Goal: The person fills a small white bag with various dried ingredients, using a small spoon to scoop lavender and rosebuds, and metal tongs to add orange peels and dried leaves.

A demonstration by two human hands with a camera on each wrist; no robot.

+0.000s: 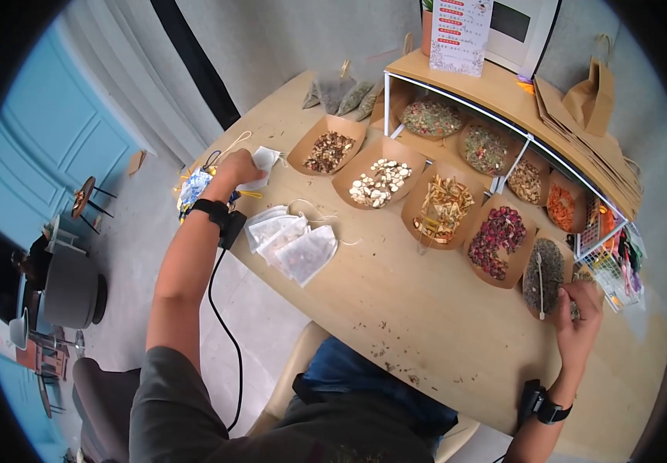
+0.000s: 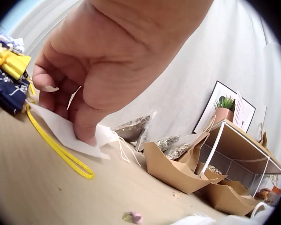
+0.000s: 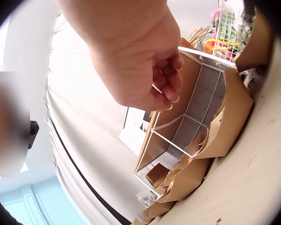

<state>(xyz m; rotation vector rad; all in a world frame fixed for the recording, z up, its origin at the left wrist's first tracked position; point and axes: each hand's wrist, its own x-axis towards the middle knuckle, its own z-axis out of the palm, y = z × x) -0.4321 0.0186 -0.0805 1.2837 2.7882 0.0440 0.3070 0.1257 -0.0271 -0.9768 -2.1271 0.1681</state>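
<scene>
My left hand (image 1: 235,171) is at the table's left side, pinching a flat white drawstring bag (image 2: 65,130) between thumb and fingers. A yellow cord loop (image 2: 61,150) lies beside that bag, next to blue and yellow patterned fabric pouches (image 1: 194,189). Closer to me lies a fanned stack of white drawstring bags (image 1: 306,253). My right hand (image 1: 583,305) hovers by the right end of the row of trays, its fingers loosely curled and nothing visible between them. Near it is a paper tray of grey-purple dried buds (image 1: 547,266) with a thin pale spoon (image 1: 540,285) across it.
Paper trays hold brown pieces (image 1: 328,152), white slices (image 1: 380,183), yellowish strips (image 1: 443,204) and dark red buds (image 1: 497,239). Behind them, a wood-topped wire shelf (image 1: 488,73) shelters more trays. Clear herb bags (image 1: 357,96) stand at the back. Crumbs dot the front edge.
</scene>
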